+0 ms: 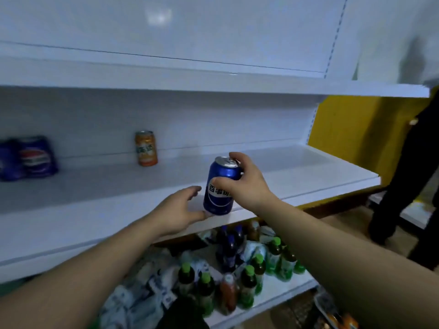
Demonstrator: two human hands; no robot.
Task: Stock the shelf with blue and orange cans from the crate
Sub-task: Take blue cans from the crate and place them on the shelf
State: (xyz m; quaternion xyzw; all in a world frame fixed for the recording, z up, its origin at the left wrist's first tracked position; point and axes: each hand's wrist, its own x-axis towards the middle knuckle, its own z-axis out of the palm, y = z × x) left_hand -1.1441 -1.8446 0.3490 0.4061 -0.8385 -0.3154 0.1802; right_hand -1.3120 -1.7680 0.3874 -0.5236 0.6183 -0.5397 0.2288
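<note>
The right hand (247, 184) grips the blue can (219, 200) from the side and top. Its fingers (238, 157) curl over the rim and the thumb presses on the label. The can stands at the front lip of the middle shelf (107, 210), slightly tilted, its base seemingly on the board. The left hand (177, 210) lies just left of the can's foot, fingers loosely spread and holding nothing. I cannot tell whether its thumb touches the base. Well beyond the fingers stands an orange can (146, 148), and far to their left is a blurred group of blue cans (35, 157). To do this well, I judge the can should be pushed deeper, away from the lip, kept upright with the label outward, and let go only once it sits flat.
</note>
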